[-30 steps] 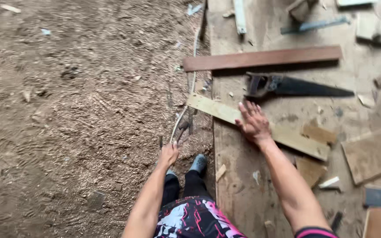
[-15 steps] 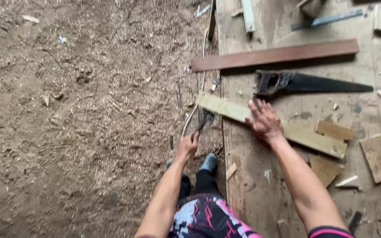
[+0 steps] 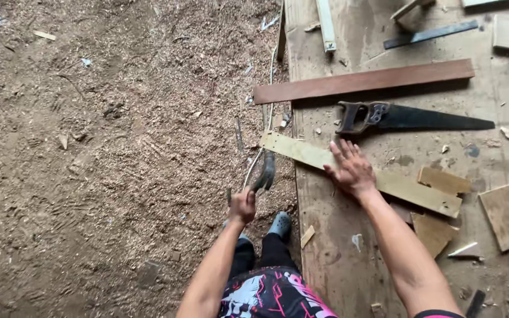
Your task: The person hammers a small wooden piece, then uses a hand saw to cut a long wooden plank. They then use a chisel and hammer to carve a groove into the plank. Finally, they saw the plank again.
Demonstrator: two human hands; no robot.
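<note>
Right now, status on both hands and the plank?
Left hand gripping grey metal hammer, raised. Right hand flat on pale wooden plank. Black handsaw lies just beyond, apart.

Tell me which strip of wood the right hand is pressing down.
The pale strip lying slantwise at the platform's edge: the right hand lies flat on it. The longer reddish-brown strip lies untouched beyond the handsaw.

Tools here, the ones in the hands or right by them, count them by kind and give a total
Hammer, in the left hand: 1
Handsaw, lying beyond the right hand: 1
Total: 2
</note>
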